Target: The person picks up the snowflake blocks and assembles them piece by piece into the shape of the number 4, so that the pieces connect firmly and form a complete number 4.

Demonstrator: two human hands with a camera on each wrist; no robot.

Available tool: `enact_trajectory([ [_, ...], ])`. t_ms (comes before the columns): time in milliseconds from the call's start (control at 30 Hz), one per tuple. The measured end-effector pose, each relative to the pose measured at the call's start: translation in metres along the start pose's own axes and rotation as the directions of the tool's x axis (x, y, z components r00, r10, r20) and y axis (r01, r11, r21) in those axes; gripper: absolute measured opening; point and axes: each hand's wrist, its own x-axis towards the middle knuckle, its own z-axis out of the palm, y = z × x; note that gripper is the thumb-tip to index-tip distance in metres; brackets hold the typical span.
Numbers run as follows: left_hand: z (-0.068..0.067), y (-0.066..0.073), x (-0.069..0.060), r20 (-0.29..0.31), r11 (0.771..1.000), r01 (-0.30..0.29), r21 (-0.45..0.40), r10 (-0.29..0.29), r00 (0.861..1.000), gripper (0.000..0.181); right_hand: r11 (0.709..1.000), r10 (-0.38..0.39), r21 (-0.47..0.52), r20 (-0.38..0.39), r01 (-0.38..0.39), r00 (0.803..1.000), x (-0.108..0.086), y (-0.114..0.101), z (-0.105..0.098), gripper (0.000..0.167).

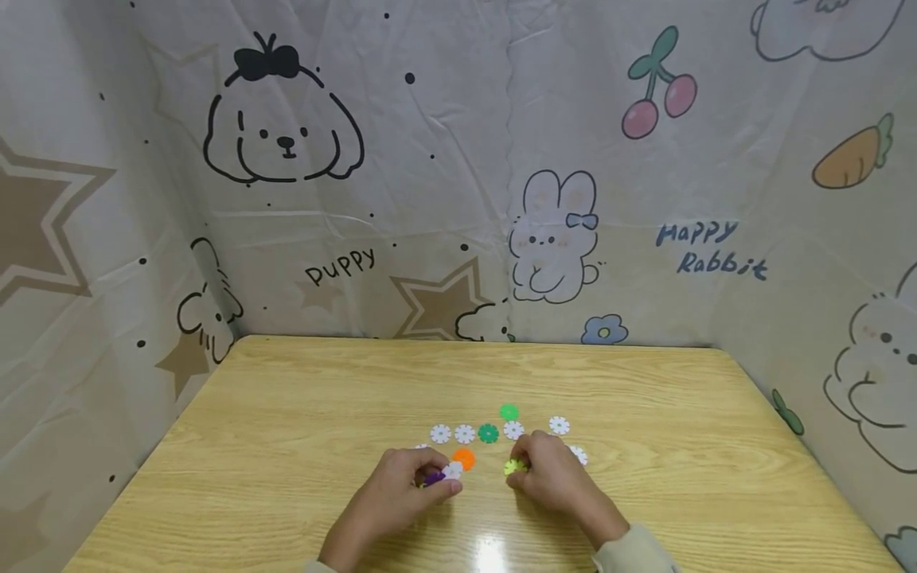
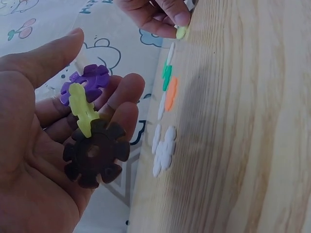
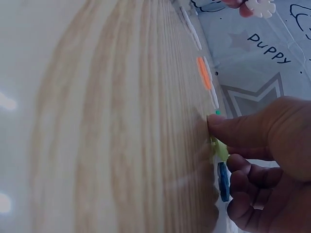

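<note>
My left hand [image 1: 397,489] holds a small chain of interlocking snowflake discs above the table. In the left wrist view, a dark brown disc [image 2: 95,153], a yellow disc [image 2: 82,109] and a purple disc [image 2: 90,82] are joined, lying against the curled fingers. A white disc [image 1: 453,470] shows at the chain's end in the head view. My right hand [image 1: 555,473] pinches a yellow-green disc [image 1: 513,467] at the tabletop with thumb and index finger. Just beside those fingers, a blue disc [image 3: 223,182] shows in the right wrist view.
On the wooden table [image 1: 322,398] lie loose discs: an orange one [image 1: 464,458] between the hands, a dark green one [image 1: 489,434], a light green one [image 1: 509,412] and several white ones [image 1: 440,434]. A patterned cloth [image 1: 430,199] hangs behind and at the sides.
</note>
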Motion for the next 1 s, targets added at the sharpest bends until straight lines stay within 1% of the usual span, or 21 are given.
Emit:
enact_trajectory([
  [133, -0.002, -0.002, -0.002, -0.011, 1.000, 0.002, 0.007, -0.002, 1.000, 0.032, 1.000, 0.004, -0.010, -0.006, -0.004, 1.000, 0.000, 0.001, -0.001, 0.023],
  [267, -0.005, -0.003, -0.003, -0.018, 1.000, 0.000, 0.001, 0.000, 1.000, 0.029, 1.000, 0.000, -0.022, -0.019, -0.001, 1.000, -0.001, 0.002, -0.004, 0.025],
  [367, -0.007, -0.003, -0.003, -0.007, 1.000, 0.005, -0.026, -0.005, 1.000, 0.028, 1.000, 0.003, -0.021, -0.018, -0.003, 1.000, -0.002, 0.002, -0.005, 0.026],
  [467, -0.009, -0.003, -0.003, 0.012, 0.998, 0.022, -0.055, -0.021, 1.000, 0.029, 1.000, -0.004, -0.015, -0.017, 0.004, 1.000, -0.003, 0.002, -0.006, 0.024],
  [567, -0.009, -0.004, -0.003, 0.023, 0.997, 0.025, -0.066, -0.023, 0.999, 0.028, 1.000, -0.022, -0.016, -0.031, 0.021, 0.999, -0.004, 0.003, -0.007, 0.020],
  [733, -0.008, -0.004, -0.001, 0.018, 0.998, 0.007, -0.062, -0.006, 1.000, 0.026, 0.998, -0.057, -0.037, -0.044, 0.055, 0.997, -0.005, 0.005, -0.007, 0.011],
  [833, -0.007, -0.002, 0.000, 0.010, 0.998, 0.018, -0.053, -0.018, 1.000, 0.028, 0.996, -0.078, -0.034, -0.037, 0.077, 0.996, -0.006, 0.006, -0.008, 0.010],
  [1000, -0.005, 0.001, 0.000, -0.010, 0.998, 0.043, -0.040, -0.043, 0.999, 0.028, 0.994, -0.106, 0.005, -0.043, 0.107, 0.993, -0.008, 0.004, -0.011, 0.011],
])
